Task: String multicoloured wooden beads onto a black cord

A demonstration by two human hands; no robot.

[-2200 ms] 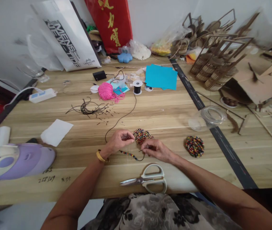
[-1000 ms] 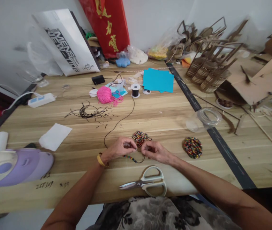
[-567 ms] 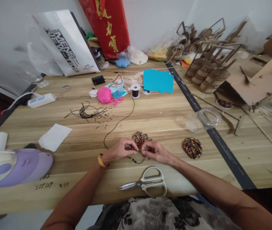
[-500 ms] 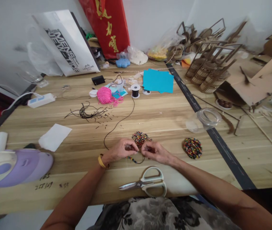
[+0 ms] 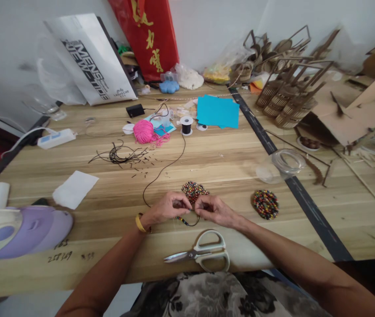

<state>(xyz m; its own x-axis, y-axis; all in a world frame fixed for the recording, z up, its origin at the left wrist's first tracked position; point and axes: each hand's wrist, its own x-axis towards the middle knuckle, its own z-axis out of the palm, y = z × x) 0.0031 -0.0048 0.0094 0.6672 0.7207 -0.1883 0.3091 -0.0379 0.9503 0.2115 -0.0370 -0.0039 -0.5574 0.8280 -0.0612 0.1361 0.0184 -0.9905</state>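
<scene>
Both hands meet fingertip to fingertip at the near edge of a small pile of multicoloured beads (image 5: pixel 194 190). My left hand (image 5: pixel 166 208) is closed in a pinch, a tiny bead at its fingertips, partly hidden. My right hand (image 5: pixel 216 211) pinches the thin black cord (image 5: pixel 194 224), which loops below the fingers. Several strung beads (image 5: pixel 182 220) sit on this cord just under my left hand. From there the cord passes beneath the left hand and runs back to a white spool (image 5: pixel 186 127). Scissors (image 5: pixel 204 252) with pale handles lie nearer to me.
A coil of strung beads (image 5: pixel 266 204) lies to the right, with a clear plastic container (image 5: pixel 281 164) behind it. Farther back are pink yarn (image 5: pixel 143 131), cut black cords (image 5: pixel 119 154) and blue sheets (image 5: pixel 218 112). A purple device (image 5: pixel 38 229) stands at left.
The fingertips of both hands have shifted very slightly against each other, and a little less of the strung beads shows under my left hand. Everything else stays in place.
</scene>
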